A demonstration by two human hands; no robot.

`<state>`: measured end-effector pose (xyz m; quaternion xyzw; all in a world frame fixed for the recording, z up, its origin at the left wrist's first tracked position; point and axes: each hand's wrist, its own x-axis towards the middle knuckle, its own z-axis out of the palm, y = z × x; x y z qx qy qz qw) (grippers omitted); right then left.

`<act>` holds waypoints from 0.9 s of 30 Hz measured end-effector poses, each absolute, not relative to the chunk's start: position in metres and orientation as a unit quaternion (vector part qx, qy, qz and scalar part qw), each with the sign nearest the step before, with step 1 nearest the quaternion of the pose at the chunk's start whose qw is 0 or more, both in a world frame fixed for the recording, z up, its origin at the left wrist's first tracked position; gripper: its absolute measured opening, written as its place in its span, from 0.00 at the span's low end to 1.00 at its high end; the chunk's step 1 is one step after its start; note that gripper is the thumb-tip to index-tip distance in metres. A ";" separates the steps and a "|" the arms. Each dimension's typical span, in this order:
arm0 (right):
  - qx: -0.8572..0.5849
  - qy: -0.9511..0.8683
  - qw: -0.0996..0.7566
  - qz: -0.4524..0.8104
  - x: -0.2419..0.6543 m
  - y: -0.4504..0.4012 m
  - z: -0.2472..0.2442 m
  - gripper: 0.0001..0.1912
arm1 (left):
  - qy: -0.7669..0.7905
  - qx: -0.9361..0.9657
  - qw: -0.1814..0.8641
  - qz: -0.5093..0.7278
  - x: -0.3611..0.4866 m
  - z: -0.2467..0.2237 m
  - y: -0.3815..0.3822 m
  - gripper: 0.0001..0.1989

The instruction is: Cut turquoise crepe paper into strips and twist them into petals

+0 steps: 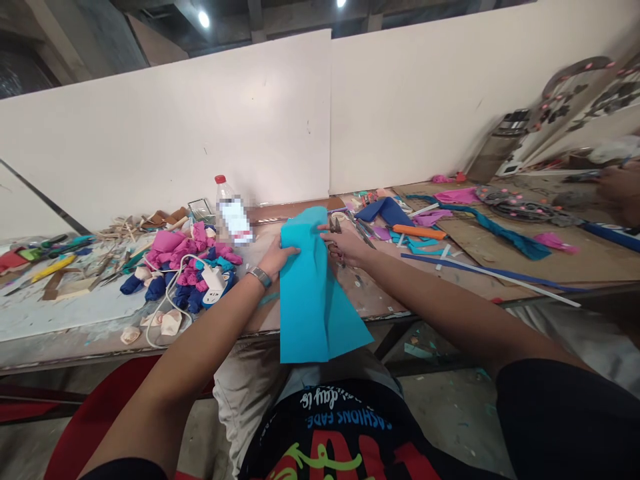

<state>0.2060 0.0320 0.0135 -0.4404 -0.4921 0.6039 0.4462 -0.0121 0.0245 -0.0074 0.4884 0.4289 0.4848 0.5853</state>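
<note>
Left grip [274, 259] is clamped on the blue sheet [303, 300], laid lengthwise near to far; its right edge is met by the right hand [346, 245], closure unclear.

one turquoise sheet [303, 293], one wristwatch [259, 276]

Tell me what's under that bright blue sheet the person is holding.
Below the blue sheet, the worktable and the person's trousers show around its edges; whatever it directly covers is hidden.
</note>
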 end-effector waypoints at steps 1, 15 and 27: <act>-0.442 -0.497 0.440 0.603 0.206 0.032 0.012 0.23 | 0.417 0.493 0.602 0.470 -0.011 -0.008 0.024 0.44; -0.355 -0.580 0.560 0.473 0.210 0.037 0.013 0.27 | 0.273 0.612 0.509 0.540 -0.008 0.003 0.013 0.54; -0.450 -0.589 0.410 0.532 0.215 0.043 -0.002 0.25 | 0.465 0.460 0.491 0.575 -0.019 -0.019 0.041 0.28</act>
